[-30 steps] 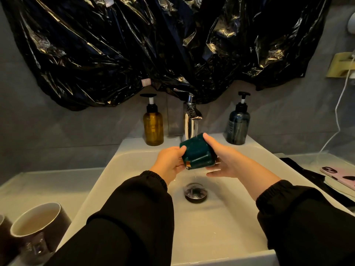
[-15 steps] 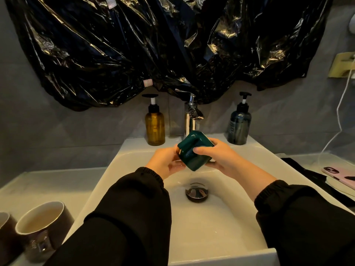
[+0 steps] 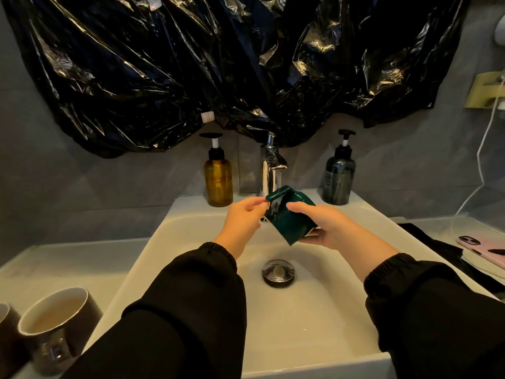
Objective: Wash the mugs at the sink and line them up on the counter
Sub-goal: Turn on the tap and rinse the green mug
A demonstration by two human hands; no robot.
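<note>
Gripping green mug (image 3: pixel 287 224) round its body with right hand (image 3: pixel 329 228), fingers curled; pinching its handle with left hand (image 3: pixel 240 217) (tilted, above sink (image 3: pixel 300 329), 12 o'clock from drain (image 3: pixel 278 272)).

Single head-worn wide view, downward, close above the sink (image 3: pixel 300 337)

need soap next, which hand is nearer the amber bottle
Left. The left hand is just front-right of the amber bottle; the right hand is farther right, past the mug.
</note>
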